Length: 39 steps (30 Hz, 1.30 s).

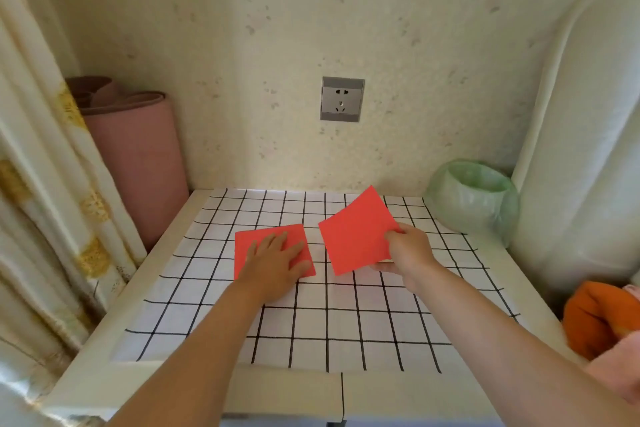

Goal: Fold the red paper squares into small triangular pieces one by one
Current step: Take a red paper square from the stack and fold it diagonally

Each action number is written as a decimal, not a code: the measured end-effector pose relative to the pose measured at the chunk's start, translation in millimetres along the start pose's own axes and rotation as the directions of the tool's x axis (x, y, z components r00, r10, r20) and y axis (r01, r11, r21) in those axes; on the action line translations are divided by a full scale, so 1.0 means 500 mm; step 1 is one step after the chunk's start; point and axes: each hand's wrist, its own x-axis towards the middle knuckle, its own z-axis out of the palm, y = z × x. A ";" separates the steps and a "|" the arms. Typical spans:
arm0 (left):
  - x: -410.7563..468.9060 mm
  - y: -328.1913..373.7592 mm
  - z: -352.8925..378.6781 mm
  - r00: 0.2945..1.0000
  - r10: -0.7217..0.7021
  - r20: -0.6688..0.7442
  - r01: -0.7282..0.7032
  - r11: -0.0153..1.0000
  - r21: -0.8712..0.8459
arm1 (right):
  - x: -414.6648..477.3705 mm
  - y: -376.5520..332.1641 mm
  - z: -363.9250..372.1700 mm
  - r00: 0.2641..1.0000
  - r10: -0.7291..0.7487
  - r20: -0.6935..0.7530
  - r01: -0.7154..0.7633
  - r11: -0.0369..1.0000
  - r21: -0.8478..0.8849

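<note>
The left hand (277,262) presses flat, fingers spread, on the stacked red paper squares (263,242); the right hand (407,253) pinches one lifted red paper square (356,232).

1. The flat red paper (242,253) is a plain, unfolded square. It lies on the checked cloth (311,322) a little left of the middle, turned slightly against the grid lines. My left hand (277,263) rests on it with straight fingers. I cannot tell whether it is one sheet or several.
2. The lifted red paper (356,232) is another unfolded square, just right of the first and apart from it. My right hand (408,253) pinches its right edge, holding it tilted and gently bowed, one corner pointing up.
</note>
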 end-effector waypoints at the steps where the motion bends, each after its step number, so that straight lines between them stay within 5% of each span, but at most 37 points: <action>1: -0.001 -0.004 -0.006 0.998 -0.004 -0.060 -0.002 0.996 -0.094 | -0.004 -0.002 0.000 1.000 0.013 0.020 -0.014 1.000 0.012; 4: -0.017 0.017 -0.044 0.982 -0.119 -0.146 0.003 0.784 -0.620 | -0.015 -0.006 -0.005 0.996 0.013 0.094 -0.013 1.000 -0.001; 6: -0.034 0.039 -0.067 0.969 -0.148 -0.198 -0.061 0.632 -0.772 | -0.026 -0.010 -0.007 0.993 -0.030 0.117 0.036 0.998 -0.049; 9: -0.067 0.060 -0.098 0.928 0.099 -0.358 -0.286 0.806 -0.518 | -0.049 -0.012 -0.004 0.993 -0.074 0.095 0.083 0.992 -0.097; 13: -0.097 0.086 -0.084 0.885 0.447 -0.126 -0.465 0.855 -0.229 | -0.064 0.002 -0.016 1.000 -0.015 -0.001 0.015 0.998 -0.068; 16: -0.086 0.095 -0.051 0.836 0.522 -0.172 -0.543 0.832 -0.114 | -0.068 0.008 -0.032 1.000 0.028 -0.007 -0.029 0.998 -0.054; 19: -0.071 0.103 -0.037 0.806 0.517 -0.289 -0.574 0.803 -0.164 | -0.064 0.021 -0.043 1.000 0.024 -0.010 -0.025 0.994 -0.110; 21: -0.070 0.109 -0.041 0.826 0.483 -0.291 -0.546 0.814 -0.199 | -0.051 0.033 -0.046 1.000 -0.016 -0.018 0.010 0.956 -0.293; 24: -0.062 0.106 -0.036 0.878 0.453 -0.153 -0.475 0.864 -0.169 | -0.028 0.039 -0.055 0.978 -0.199 0.063 0.189 0.719 -0.669; 28: -0.050 0.104 -0.018 0.916 0.400 0.039 -0.378 0.890 -0.255 | -0.031 0.025 -0.074 0.859 -0.336 0.387 0.508 0.465 -0.725; 32: -0.039 0.118 -0.014 0.922 0.383 0.060 -0.356 0.896 -0.264 | -0.056 0.031 -0.082 0.835 -0.081 0.545 0.504 0.509 -0.697; 39: -0.029 0.117 -0.022 0.910 0.389 0.143 -0.330 0.890 -0.315 | -0.032 0.039 -0.074 0.838 -0.053 0.542 0.475 0.559 -0.680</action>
